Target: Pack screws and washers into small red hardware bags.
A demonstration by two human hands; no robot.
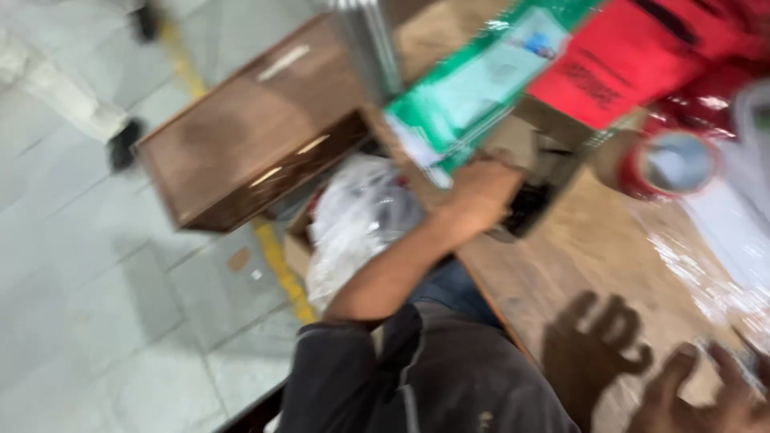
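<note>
While my left hand seems, through the blur, to grip the small cardboard box at the table edge, my right hand hovers spread wide. Tugging could topple the green packet and red tape roll crowding it.

Blur and cut-off edges

The right hand is cut by the bottom edge; beyond the cardboard box, everything smears, the left hand's fingers unreadable.
</note>
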